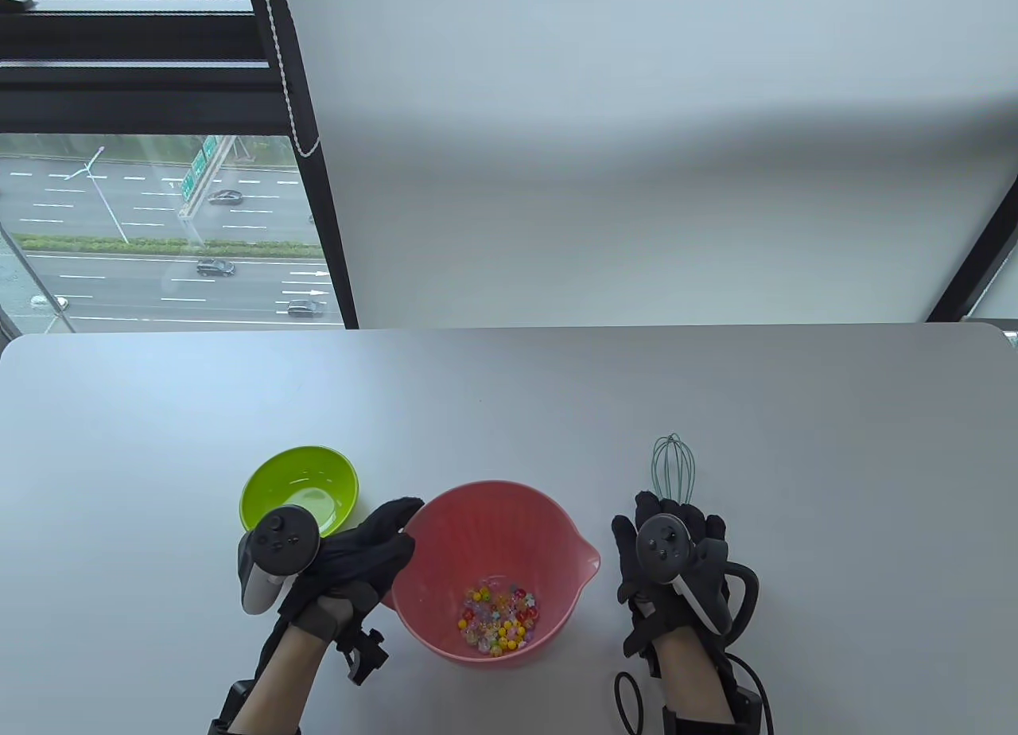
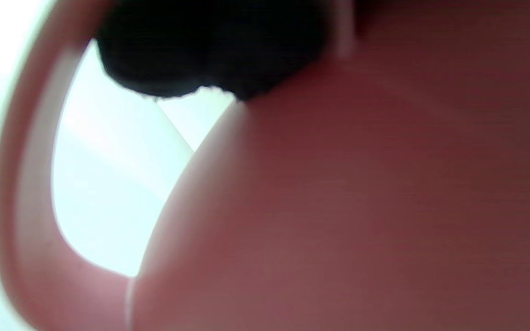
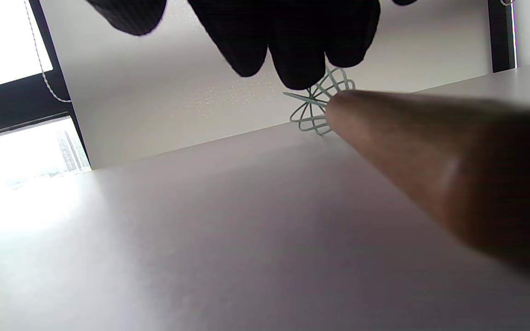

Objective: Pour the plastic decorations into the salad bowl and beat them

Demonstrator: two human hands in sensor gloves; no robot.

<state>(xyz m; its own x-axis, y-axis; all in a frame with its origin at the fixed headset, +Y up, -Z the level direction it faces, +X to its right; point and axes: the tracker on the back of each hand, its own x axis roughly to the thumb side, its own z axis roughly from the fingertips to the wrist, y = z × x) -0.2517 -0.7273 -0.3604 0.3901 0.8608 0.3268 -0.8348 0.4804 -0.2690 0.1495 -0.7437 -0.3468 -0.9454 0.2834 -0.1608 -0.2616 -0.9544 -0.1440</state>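
Note:
The pink salad bowl [image 1: 557, 528] stands near the table's front edge with several colourful plastic decorations [image 1: 499, 614] in its bottom. My left hand [image 1: 374, 548] lies against the bowl's left side and covers its handle. In the left wrist view, dark fingers [image 2: 200, 50] curl over the handle loop [image 2: 21, 184] beside the bowl wall [image 2: 338, 207]. To the right lies a whisk [image 1: 674, 468] with teal wires, pointing away from me. My right hand [image 1: 676, 528] hovers flat over its handle. In the right wrist view, straight fingers [image 3: 292, 41] hang above the brown handle [image 3: 430, 156].
An empty lime-green bowl [image 1: 270, 480] sits just behind my left hand, close to the pink bowl. The pink bowl's spout [image 1: 588, 556] points toward my right hand. A window and a grey wall lie beyond the table's far edge [image 1: 509, 331].

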